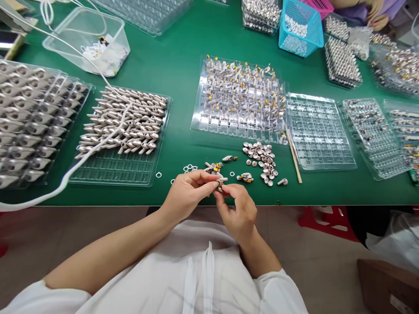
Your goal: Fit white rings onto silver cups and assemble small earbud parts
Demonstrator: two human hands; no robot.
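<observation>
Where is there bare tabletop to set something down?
Bare green tabletop lies between the tray of slender metal parts and the tray of orange-tabbed pieces. Another strip runs along the front edge, right of the wooden stick. White rings and metal caps crowd around the left hand and right hand.

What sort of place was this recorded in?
Probably a small-parts assembly workshop: on a long green table are clear trays holding rows of metallic parts and a blue basket of small white pieces.
</observation>
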